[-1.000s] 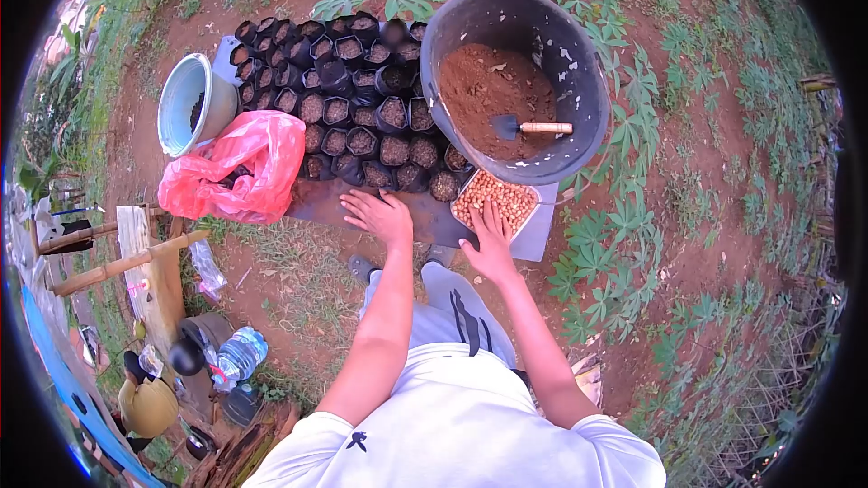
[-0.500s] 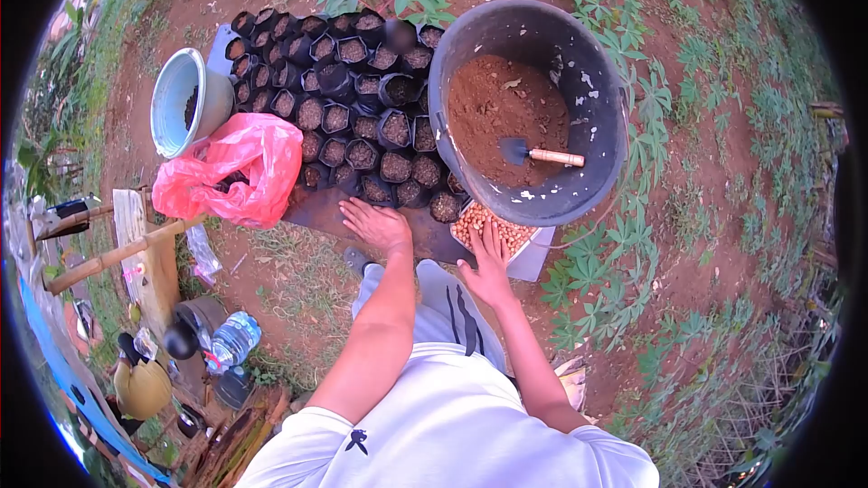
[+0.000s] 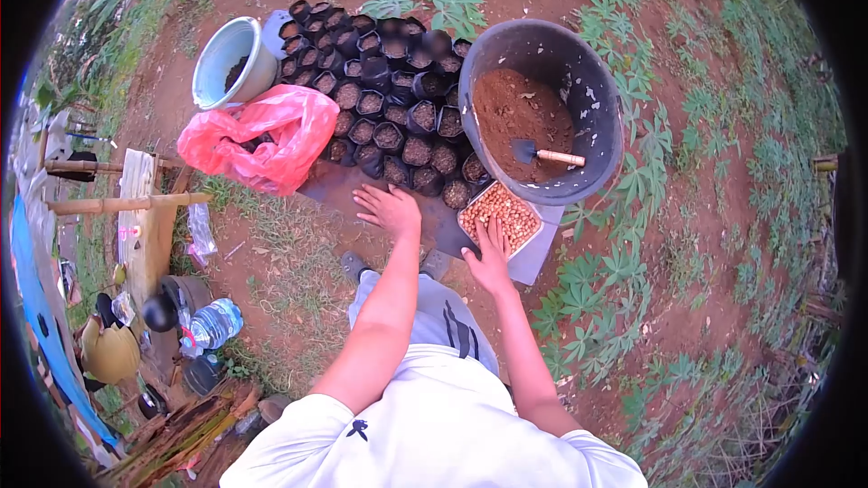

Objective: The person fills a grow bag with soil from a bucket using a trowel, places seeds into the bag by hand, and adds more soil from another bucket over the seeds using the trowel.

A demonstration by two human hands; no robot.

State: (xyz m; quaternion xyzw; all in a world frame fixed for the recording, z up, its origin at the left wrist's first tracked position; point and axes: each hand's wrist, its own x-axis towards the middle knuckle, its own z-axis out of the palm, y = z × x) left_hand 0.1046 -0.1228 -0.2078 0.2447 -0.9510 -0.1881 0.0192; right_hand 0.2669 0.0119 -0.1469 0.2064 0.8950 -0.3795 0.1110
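My left hand (image 3: 391, 210) rests at the near edge of the dark board (image 3: 330, 190), fingers spread and holding nothing. Just beyond it stand rows of black planting bags (image 3: 417, 151) filled with brown soil. My right hand (image 3: 491, 255) reaches over the near rim of a shallow white tray (image 3: 533, 239). Its outstretched fingertips touch the small tan-brown seeds (image 3: 506, 212) inside; nothing is seen gripped. Behind the tray a large black bucket (image 3: 601, 117) holds reddish soil (image 3: 520, 108), on which lies a small trowel (image 3: 561, 157) with a wooden handle.
A pink plastic bag (image 3: 303, 140) lies left of the planting bags, against a pale blue-green bucket (image 3: 258, 68). Farther left are a wooden plank (image 3: 143, 217), a bamboo pole (image 3: 117, 204) and a water bottle (image 3: 215, 323). Leafy plants (image 3: 601, 280) grow to the right.
The whole view has shifted, so most things on the board sit farther right. My left hand's fingers look more spread. My right fingertips stay at the seeds.
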